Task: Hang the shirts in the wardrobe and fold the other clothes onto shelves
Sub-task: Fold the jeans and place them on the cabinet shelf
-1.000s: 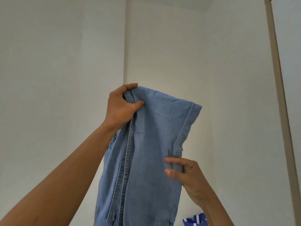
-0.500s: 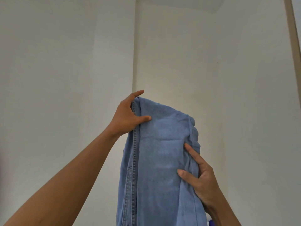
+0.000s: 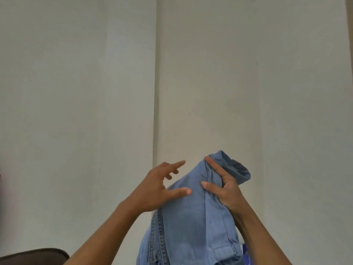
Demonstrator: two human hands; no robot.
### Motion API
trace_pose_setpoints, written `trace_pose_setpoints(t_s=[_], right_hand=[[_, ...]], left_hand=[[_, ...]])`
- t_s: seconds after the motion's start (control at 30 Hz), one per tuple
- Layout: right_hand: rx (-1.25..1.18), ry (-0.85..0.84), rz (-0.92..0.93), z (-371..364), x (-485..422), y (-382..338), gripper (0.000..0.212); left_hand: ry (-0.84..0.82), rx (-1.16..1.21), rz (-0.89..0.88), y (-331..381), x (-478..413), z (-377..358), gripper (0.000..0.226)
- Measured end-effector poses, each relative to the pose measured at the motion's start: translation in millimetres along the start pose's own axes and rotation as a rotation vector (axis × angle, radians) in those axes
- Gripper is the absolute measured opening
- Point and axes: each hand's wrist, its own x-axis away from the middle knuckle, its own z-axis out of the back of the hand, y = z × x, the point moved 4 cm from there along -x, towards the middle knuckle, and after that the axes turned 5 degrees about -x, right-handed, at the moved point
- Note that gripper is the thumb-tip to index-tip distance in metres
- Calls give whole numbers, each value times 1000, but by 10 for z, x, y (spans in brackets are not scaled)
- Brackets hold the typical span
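A pair of light blue jeans (image 3: 193, 217) hangs in front of me against a white wall, its lower part running out of view at the bottom edge. My right hand (image 3: 223, 188) grips a bunched fold near the top right of the jeans, by a hem. My left hand (image 3: 158, 188) is just left of the fabric with its fingers spread; only the thumb lies against the denim and it holds nothing.
White walls meet in a corner (image 3: 154, 92) behind the jeans. A dark brown rounded object (image 3: 34, 256) shows at the bottom left. A bit of blue and white fabric (image 3: 246, 253) peeks out at the bottom right behind my right forearm.
My left hand has let go of the jeans' top seam and opened. The jeans have dropped lower in view, and my right hand has moved up to the top fold and closed on it.
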Motion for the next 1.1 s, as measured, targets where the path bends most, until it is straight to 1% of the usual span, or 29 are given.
trace_pose_setpoints(t_s=[0.1, 0.17, 0.27, 0.37, 0.43, 0.57, 0.6, 0.67, 0.7, 0.73, 0.77, 0.8, 0.87, 0.93, 1.0, 1.1], right_hand=[[-20, 0, -71, 47, -26, 125, 60], [-40, 13, -87, 82, -55, 165, 59], [-66, 30, -70, 130, -124, 141, 58], [-89, 34, -61, 141, -206, 94, 73], [-98, 40, -47, 114, -257, 77, 71], [-37, 37, -26, 99, -322, 42, 64], [-28, 37, -32, 105, -319, 29, 67], [-42, 34, -50, 124, -313, 11, 78], [-45, 48, -50, 146, -313, 16, 71], [-38, 56, -40, 148, -309, 6, 60], [-21, 68, -30, 146, -306, 0, 54], [2, 79, -27, 131, -305, -1, 53], [7, 94, -88, 100, -315, 32, 56], [-48, 91, -187, 53, -310, -3, 65], [-111, 21, -294, 37, -287, -54, 82], [-67, -71, -458, 2, -123, -30, 102]], left_hand=[[-13, 91, 26, -130, 164, -264, 68], [28, 133, 24, -177, 234, -327, 59], [86, 160, 65, -237, 332, -349, 56], [119, 174, 173, -310, 388, -357, 67], [109, 219, 259, -330, 392, -367, 78], [108, 433, 391, -329, 385, -336, 106], [90, 453, 417, -333, 393, -325, 113], [38, 483, 450, -336, 404, -316, 119], [33, 503, 445, -325, 406, -311, 119], [58, 519, 421, -302, 403, -297, 117], [109, 529, 389, -277, 396, -283, 114], [168, 536, 355, -259, 385, -269, 111], [270, 563, 297, -252, 363, -252, 103], [353, 581, 281, -276, 341, -232, 93], [446, 596, 304, -330, 328, -192, 85], [543, 667, 361, -418, 327, -153, 77]])
